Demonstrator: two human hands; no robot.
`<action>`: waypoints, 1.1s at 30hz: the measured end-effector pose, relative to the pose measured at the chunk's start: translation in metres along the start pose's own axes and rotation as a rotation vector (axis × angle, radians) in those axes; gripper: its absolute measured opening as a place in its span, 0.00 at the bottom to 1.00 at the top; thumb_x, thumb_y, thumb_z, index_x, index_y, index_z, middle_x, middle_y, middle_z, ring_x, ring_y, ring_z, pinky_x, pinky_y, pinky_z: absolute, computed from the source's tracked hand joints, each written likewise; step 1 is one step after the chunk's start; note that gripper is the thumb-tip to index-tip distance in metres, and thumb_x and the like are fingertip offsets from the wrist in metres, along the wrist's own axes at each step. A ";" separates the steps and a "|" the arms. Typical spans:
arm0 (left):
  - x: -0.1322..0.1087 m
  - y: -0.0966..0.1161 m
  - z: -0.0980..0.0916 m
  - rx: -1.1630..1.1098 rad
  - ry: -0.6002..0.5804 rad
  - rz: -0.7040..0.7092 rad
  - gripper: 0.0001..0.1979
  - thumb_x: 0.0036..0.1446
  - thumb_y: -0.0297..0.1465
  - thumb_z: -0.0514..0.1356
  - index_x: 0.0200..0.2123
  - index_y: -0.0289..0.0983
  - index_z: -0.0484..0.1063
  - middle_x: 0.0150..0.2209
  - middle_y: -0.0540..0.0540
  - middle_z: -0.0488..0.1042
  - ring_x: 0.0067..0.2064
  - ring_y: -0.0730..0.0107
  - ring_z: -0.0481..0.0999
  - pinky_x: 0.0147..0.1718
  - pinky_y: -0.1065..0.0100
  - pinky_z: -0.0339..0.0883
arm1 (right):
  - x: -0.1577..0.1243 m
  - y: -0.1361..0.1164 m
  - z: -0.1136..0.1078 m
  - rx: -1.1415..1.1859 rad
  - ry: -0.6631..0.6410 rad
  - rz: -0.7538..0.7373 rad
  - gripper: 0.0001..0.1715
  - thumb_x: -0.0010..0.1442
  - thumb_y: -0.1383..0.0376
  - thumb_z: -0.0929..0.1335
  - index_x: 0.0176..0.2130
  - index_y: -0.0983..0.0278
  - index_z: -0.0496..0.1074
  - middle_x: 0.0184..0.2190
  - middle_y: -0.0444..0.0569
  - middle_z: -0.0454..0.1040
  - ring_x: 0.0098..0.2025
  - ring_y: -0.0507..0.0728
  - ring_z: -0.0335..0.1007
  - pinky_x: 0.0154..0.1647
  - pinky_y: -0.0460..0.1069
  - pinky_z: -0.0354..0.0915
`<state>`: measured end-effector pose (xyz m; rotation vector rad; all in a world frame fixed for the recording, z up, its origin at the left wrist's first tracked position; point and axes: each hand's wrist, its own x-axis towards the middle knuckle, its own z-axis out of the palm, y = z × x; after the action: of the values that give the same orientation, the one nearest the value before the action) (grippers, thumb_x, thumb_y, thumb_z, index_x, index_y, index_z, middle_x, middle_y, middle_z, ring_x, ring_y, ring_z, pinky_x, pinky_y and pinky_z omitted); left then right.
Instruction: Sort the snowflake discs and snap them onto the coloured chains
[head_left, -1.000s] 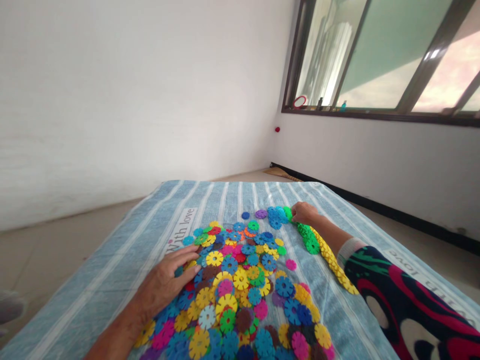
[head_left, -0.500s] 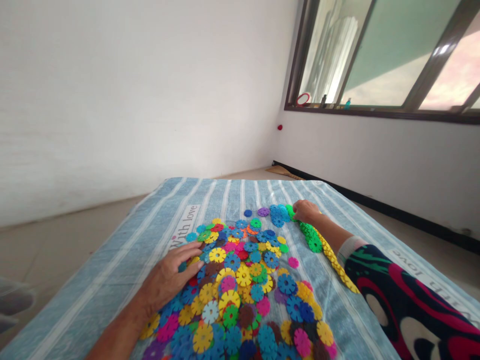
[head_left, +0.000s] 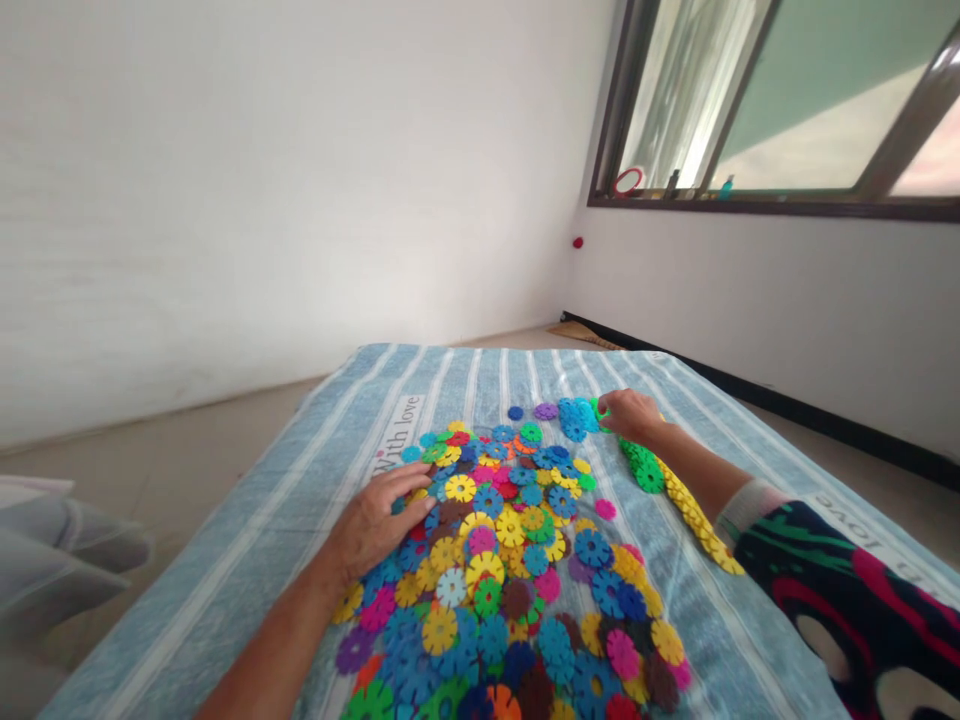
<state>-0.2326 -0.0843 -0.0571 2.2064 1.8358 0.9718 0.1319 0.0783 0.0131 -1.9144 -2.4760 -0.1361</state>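
Observation:
A wide heap of notched plastic snowflake discs (head_left: 510, 525) in many colours lies on the striped blue cloth (head_left: 247, 510). My left hand (head_left: 386, 515) rests on the heap's left side, fingers stretched out and holding nothing. Beyond the heap, at the right, my right hand (head_left: 630, 412) has its fingers bent together on a green snowflake disc (head_left: 598, 408), partly hidden by them. A small cluster of blue discs (head_left: 576, 418) sits just left of those fingers. Under the right wrist run a green row of overlapping discs (head_left: 642, 468) and a longer yellow row of discs (head_left: 697, 520).
A purple disc (head_left: 546, 411) and a dark blue disc (head_left: 515, 413) lie apart near the far side. One pink disc (head_left: 605, 509) is loose right of the heap. Sheer whitish fabric (head_left: 67, 560) shows at the left edge. A window (head_left: 795, 100) is up right.
The whole view has swung a little to the left, so everything appears farther right. Both hands stay in nearly the same places relative to the discs.

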 end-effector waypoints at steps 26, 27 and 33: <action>0.008 0.009 0.003 -0.129 -0.018 -0.057 0.18 0.48 0.44 0.57 0.34 0.39 0.80 0.49 0.44 0.79 0.51 0.58 0.76 0.58 0.60 0.63 | -0.226 -0.099 0.013 0.455 0.117 -0.666 0.03 0.60 0.64 0.70 0.35 0.59 0.76 0.44 0.48 0.74 0.47 0.57 0.68 0.49 0.51 0.62; 0.008 0.010 0.003 -0.131 -0.022 -0.061 0.18 0.48 0.44 0.57 0.34 0.39 0.80 0.49 0.44 0.79 0.51 0.58 0.76 0.58 0.61 0.63 | -0.226 -0.099 0.014 0.449 0.106 -0.676 0.03 0.60 0.63 0.70 0.35 0.59 0.77 0.47 0.48 0.73 0.49 0.57 0.67 0.51 0.52 0.61; 0.008 0.011 0.002 -0.146 -0.015 -0.087 0.17 0.47 0.44 0.58 0.33 0.41 0.80 0.49 0.46 0.79 0.50 0.59 0.76 0.57 0.61 0.64 | -0.215 -0.086 0.033 0.403 0.160 -0.504 0.07 0.62 0.66 0.68 0.35 0.60 0.77 0.45 0.51 0.73 0.49 0.59 0.67 0.51 0.55 0.62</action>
<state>-0.2214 -0.0795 -0.0505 2.0273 1.7770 1.0337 0.1051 -0.1483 -0.0382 -1.0696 -2.5666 0.1878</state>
